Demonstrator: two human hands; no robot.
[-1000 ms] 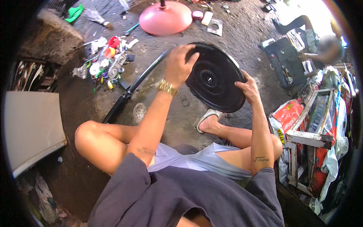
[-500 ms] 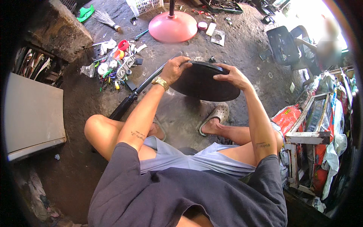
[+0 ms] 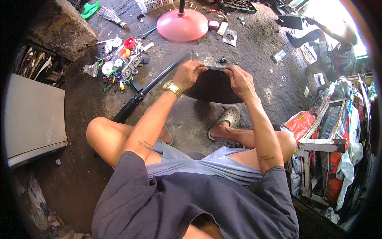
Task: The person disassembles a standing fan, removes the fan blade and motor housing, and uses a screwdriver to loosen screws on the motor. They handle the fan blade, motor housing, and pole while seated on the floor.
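Observation:
A round black disc [image 3: 211, 89] is tilted upright between my hands, above my sandalled feet. My left hand [image 3: 190, 75], with a gold watch at the wrist, grips its upper edge from the left. My right hand [image 3: 239, 81] grips the same edge on the right, thumb and fingers bent over the rim. Just left of the disc, a black pole with a chrome upper section [image 3: 139, 97] lies diagonally on the floor.
Pink round pedestal base [image 3: 181, 30] ahead; mixed small parts [image 3: 129, 63], broom head [image 3: 113, 18] at upper left; grey panel [image 3: 34, 117] left; tool tray [image 3: 234, 6] at back. Metal frame with bags [image 3: 322, 143] right; another person [image 3: 338, 55] holds a dark case [image 3: 290, 22] upper right.
The disc went from face-up, raised at the right, to tilted with its top edge toward both hands, which moved closer together. The other person has lifted the dark case farther back.

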